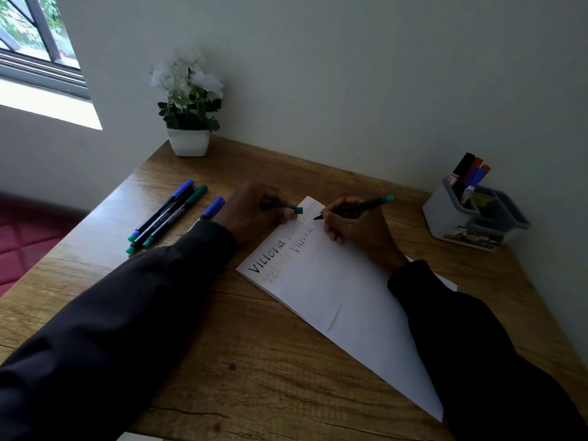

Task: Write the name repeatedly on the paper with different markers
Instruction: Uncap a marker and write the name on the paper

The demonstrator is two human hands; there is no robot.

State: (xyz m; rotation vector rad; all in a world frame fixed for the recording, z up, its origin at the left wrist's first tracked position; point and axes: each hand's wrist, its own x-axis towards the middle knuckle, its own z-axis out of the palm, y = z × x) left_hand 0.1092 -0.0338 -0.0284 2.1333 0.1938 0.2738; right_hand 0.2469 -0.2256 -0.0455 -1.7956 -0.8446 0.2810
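A white sheet of paper (pixel 337 291) lies slanted on the wooden desk (pixel 241 345). The name "Victoria" is written on it several times in two lines near its top edge. My right hand (pixel 346 222) grips a black marker with a green end (pixel 356 207), its tip touching the paper at the end of the second line. My left hand (pixel 254 211) rests at the paper's upper left corner and holds the marker's green cap (pixel 294 209). Several more markers (pixel 168 214) with blue and green ends lie to the left of my left hand.
A white pot with white flowers (pixel 188 122) stands at the desk's back left corner. A grey organiser (pixel 474 214) with black, red and blue markers sits at the back right by the wall. A window (pixel 35 36) is at the upper left.
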